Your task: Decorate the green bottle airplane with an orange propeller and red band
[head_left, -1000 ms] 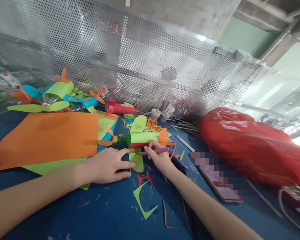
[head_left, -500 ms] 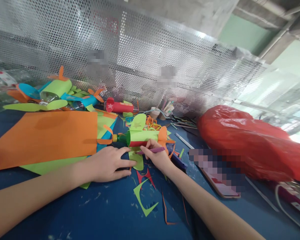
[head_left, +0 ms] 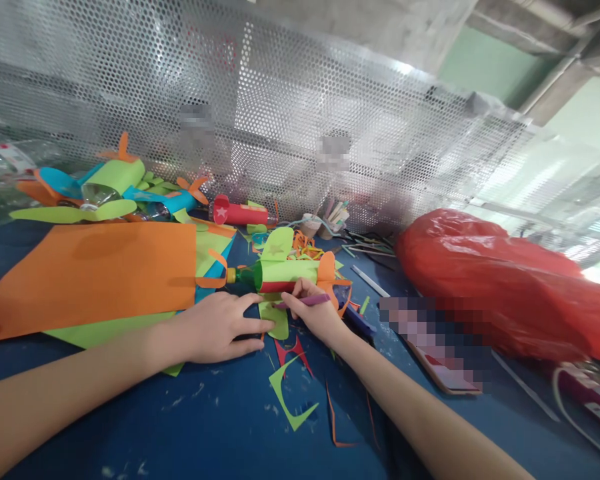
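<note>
Pen (head_left: 307, 301) tip hidden behind the right hand (head_left: 317, 313), phone (head_left: 443, 363) half masked by a pixelated patch, two blurred patches on the mesh screen (head_left: 290, 120), cable (head_left: 577, 417) cut off at the right edge, both forearms cut off below

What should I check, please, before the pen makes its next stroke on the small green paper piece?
1. Left hand pins the green paper piece flat: ok.
2. Right hand grips the purple pen: ok.
3. Pen tip on the paper: cannot tell, fingers hide it.
4. Bottle plane clear of the stroke: not ok, it lies right behind the paper.
5. Table free of scraps nearby: not ok, a green offcut lies close.
</note>
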Motion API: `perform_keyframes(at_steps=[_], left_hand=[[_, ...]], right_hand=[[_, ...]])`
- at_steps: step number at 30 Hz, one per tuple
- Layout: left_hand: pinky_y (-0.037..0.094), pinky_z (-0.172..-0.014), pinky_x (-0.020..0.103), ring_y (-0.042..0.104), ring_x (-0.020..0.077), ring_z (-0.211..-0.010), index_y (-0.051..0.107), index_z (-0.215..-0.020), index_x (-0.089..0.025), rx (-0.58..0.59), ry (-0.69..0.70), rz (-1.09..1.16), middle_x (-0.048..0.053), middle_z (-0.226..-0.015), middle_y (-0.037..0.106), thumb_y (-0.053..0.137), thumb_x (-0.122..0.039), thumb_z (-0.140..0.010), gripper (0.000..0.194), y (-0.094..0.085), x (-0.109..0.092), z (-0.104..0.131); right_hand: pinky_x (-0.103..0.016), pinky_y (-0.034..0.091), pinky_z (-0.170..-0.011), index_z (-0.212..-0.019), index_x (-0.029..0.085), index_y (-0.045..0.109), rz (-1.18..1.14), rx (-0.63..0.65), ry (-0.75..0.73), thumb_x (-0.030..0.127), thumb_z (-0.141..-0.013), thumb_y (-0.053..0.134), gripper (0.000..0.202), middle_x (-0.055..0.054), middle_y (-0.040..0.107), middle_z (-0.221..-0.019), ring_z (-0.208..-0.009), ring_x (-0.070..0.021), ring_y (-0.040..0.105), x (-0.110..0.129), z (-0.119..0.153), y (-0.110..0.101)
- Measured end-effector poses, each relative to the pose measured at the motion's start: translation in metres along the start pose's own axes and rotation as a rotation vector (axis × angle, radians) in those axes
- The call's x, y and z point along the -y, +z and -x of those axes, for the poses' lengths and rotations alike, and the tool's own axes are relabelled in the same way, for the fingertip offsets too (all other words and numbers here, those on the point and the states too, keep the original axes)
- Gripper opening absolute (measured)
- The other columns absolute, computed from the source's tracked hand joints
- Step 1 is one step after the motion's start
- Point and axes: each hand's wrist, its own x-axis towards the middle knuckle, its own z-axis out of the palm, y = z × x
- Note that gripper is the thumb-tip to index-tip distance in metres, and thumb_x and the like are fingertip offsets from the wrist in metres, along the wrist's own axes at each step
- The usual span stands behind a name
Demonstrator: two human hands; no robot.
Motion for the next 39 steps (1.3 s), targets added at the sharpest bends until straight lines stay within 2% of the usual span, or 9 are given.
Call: perform_keyframes(at_steps=[5,12,19,32,39], left_hand=[[0.053,-0.073,0.045,0.067,0.028,-0.087,0.055,-0.131,-0.04,-0.021,0.0,-0.03,0.013,-0.133,0.054,0.032,-0.051,-0.098,0.042,0.0027,0.0004,-0.0001],[0.053,-0.072,0.045,0.067,0.0289,-0.086,0.056,-0.131,-0.039,-0.044,0.009,-0.021,0.013,-0.133,0.055,0.032,-0.051,-0.098,0.042,0.0025,0.0004,0.0005],[0.052,-0.074,0.045,0.066,0.0282,-0.087,0.055,-0.132,-0.041,-0.031,-0.002,-0.006,0.012,-0.132,0.054,0.032,-0.052,-0.098,0.042,0.0033,0.001,0.0006],[0.052,-0.073,0.045,0.066,0.0293,-0.088,0.058,-0.129,-0.04,-0.029,0.003,-0.007,0.014,-0.133,0.054,0.033,-0.05,-0.098,0.041,0.0011,-0.0004,0.0003],[0.053,-0.074,0.047,0.066,0.0286,-0.088,0.056,-0.13,-0.042,-0.016,-0.002,-0.003,0.013,-0.134,0.053,0.033,-0.051,-0.098,0.04,0.0022,0.0001,0.0]], right_hand=[[-0.029,0.051,-0.065,-0.066,0.024,0.04,0.056,-0.003,0.006,0.038,-0.078,0.065,0.031,0.009,0.046,-0.045,-0.061,-0.017,0.066,0.0039,0.0015,-0.0002],[-0.031,0.051,-0.065,-0.065,0.025,0.04,0.105,-0.026,-0.02,0.037,-0.079,0.063,0.029,0.01,0.045,-0.044,-0.045,-0.0123,0.051,-0.0003,-0.0003,-0.0006],[-0.03,0.052,-0.067,-0.067,0.025,0.04,0.068,-0.015,0.003,0.036,-0.079,0.063,0.028,0.009,0.046,-0.045,-0.062,-0.0172,0.066,0.0026,0.0005,0.0005],[-0.028,0.05,-0.064,-0.066,0.024,0.04,0.052,-0.006,-0.008,0.036,-0.078,0.064,0.029,0.01,0.046,-0.043,-0.053,-0.0138,0.061,0.0025,0.0007,0.0003],[-0.028,0.049,-0.061,-0.067,0.025,0.041,0.054,0.002,-0.003,0.038,-0.079,0.064,0.03,0.01,0.046,-0.043,-0.06,-0.0173,0.067,0.001,0.0005,-0.0011]])
